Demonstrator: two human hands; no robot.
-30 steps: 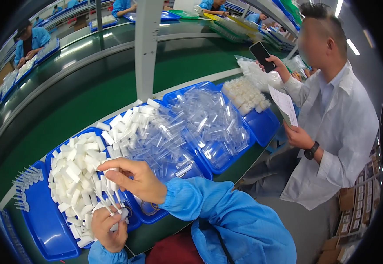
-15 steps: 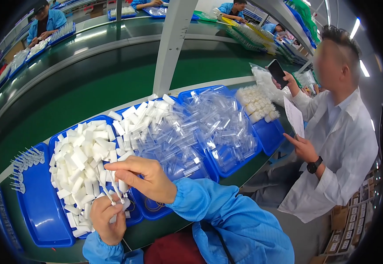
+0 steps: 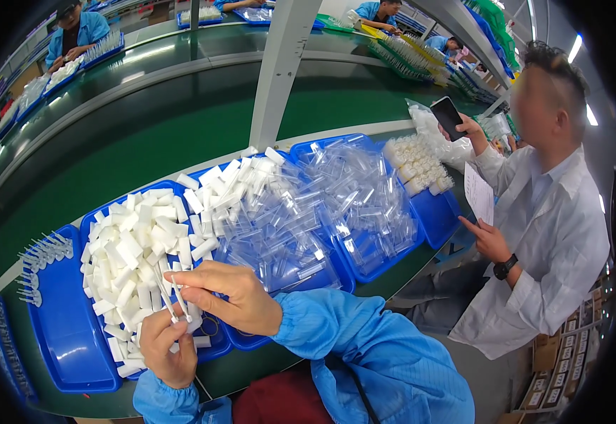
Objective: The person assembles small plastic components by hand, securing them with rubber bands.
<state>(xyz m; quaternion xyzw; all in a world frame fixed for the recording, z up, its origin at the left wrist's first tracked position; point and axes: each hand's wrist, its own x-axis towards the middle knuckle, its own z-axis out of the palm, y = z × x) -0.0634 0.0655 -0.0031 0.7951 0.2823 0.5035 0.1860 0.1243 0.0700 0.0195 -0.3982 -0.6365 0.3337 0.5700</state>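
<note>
Gripping slim white sticks (image 3: 166, 294) near lower ends in left hand (image 3: 170, 348), fingers curled; pinching one upper end between right hand (image 3: 236, 295) thumb and forefinger. Probably positioning step, calling for light, steady pinch. Beyond, heaped with white blocks (image 3: 127, 249): blue tray (image 3: 171, 186). Farther right: clear plastic pieces (image 3: 364, 191).

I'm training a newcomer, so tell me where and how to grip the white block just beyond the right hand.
Probably best pinched across its narrow middle, from above: the white block is elongated and lies atop the pile of white blocks, upper face uncovered, with neighbours crowding its left. The right hand is on its near side, so overhead looks freest.
</note>
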